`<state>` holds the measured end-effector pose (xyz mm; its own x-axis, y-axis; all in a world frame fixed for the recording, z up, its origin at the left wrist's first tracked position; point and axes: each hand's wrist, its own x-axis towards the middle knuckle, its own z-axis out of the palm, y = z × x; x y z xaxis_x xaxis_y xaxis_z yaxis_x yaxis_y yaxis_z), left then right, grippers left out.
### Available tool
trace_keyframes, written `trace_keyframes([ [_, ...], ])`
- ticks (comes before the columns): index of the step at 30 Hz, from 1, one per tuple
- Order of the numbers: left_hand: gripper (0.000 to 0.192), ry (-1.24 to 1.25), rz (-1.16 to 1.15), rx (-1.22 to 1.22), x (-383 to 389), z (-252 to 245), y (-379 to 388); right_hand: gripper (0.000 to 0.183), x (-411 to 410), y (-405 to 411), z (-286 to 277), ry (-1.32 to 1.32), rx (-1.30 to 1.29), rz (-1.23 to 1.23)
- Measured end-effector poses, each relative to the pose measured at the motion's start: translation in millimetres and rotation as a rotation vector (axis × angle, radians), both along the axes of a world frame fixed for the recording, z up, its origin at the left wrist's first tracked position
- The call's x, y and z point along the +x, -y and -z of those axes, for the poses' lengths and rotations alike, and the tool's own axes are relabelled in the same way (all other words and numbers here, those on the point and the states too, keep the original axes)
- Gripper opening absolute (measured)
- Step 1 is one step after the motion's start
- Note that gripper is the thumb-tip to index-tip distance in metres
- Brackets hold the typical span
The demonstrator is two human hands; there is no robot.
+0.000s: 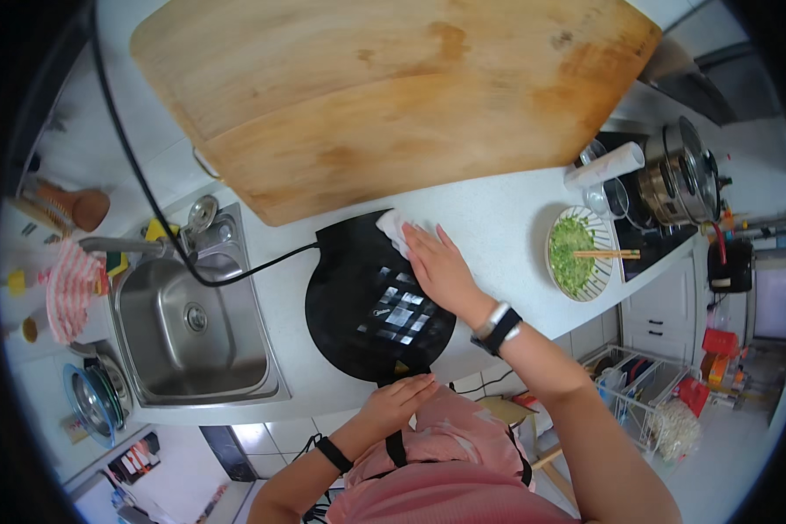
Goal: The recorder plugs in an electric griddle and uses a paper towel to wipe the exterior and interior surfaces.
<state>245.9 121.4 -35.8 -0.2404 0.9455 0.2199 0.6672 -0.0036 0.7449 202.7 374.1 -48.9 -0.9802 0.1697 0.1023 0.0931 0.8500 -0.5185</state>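
A round black electric griddle (347, 295) with its lid down lies on the white counter, its power cord leading off to the left. My right hand (442, 272) presses a white cloth or paper towel (393, 230) against the upper right part of the lid. At the front edge of the appliance rests my left hand (398, 403), palm down by the handle, fingers together and partly over it; no object shows in it. To the right stands a striped bowl (604, 278) of chopped green vegetable, with wooden chopsticks (619, 254) lying across its rim.
A large wooden board (393, 118) leans behind the griddle. On the left is a steel sink (190, 354) with a faucet (124, 245). A paper roll (606, 167), glass containers (616, 196) and a steel steamer pot (678, 177) stand at the right by the black cooktop.
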Motion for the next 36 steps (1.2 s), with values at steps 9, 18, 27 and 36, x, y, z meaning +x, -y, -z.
trace_keyframes([
  [9, 0.041, -0.02, -0.053, -0.024, -0.1, -4.4, 1.8, 0.048, 129.0, 43.1, 18.4, 0.03, -0.081, 0.138],
  [18, 0.045, -0.01, -0.002, -0.028, -2.4, 2.5, 3.2, 0.044, 51.8, 7.1, 10.3, -0.105, -0.21, 0.083],
  [27, 0.04, -0.03, -0.01, -0.031, -4.3, -5.6, -1.5, 0.044, 188.3, 81.1, 17.8, 0.064, -0.053, -0.068],
  [36, 0.04, -0.098, -0.073, -0.012, -2.3, 0.0, -3.0, 0.048, 95.9, 29.5, -4.8, 0.018, 0.125, -0.128],
])
